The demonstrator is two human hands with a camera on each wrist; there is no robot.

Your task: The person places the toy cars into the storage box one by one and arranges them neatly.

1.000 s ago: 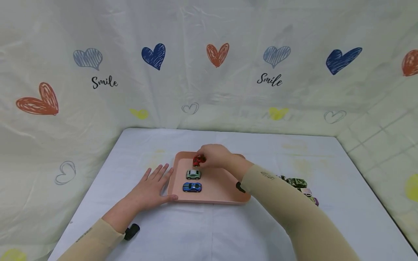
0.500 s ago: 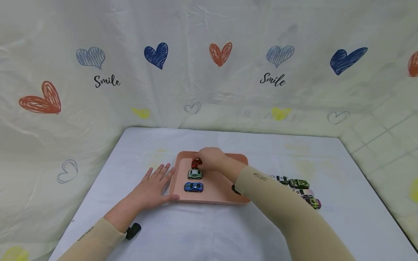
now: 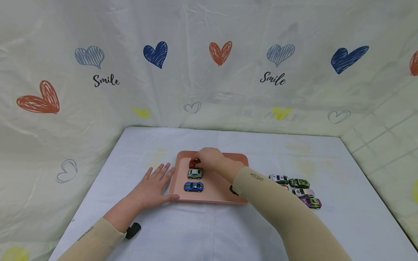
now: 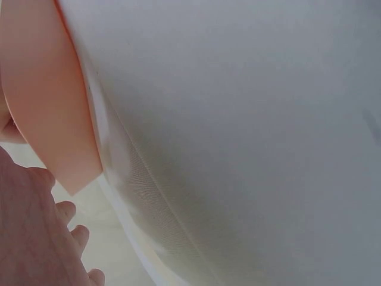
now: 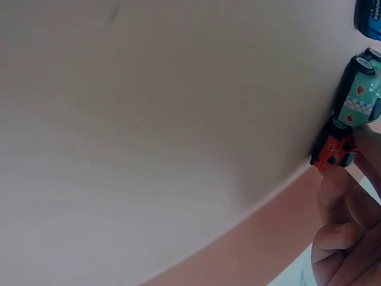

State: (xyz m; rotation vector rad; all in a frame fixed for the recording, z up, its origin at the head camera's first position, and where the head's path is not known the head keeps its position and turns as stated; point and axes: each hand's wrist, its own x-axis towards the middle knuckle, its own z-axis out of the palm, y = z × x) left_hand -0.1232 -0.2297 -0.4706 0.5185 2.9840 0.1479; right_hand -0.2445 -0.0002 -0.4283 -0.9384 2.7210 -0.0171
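In the head view my right hand (image 3: 210, 158) reaches over the far left of a pink tray (image 3: 222, 197). Its thumb and fingers pinch a red toy car (image 3: 194, 163), partly hidden by the hand; the right wrist view shows the red car (image 5: 334, 150) with black spots down on the tray floor. Close beside it is a pale green toy car (image 3: 195, 174), and nearer the front a blue toy car (image 3: 193, 186). My left hand (image 3: 151, 190) lies with fingers spread at the tray's left side, its thumb touching the front left corner.
Right of the tray, several toy cars cluster on the white table: a white and black one (image 3: 279, 178), a green camouflage one (image 3: 299, 183), a pale pink one (image 3: 303, 193) and a purple and green one (image 3: 311, 202). My right sleeve (image 3: 274, 201) partly covers that group.
My right hand has lowered the red car slightly, from above the tray to beside the pale green car. The left hand has stayed in place. More of the right-hand cars now shows.
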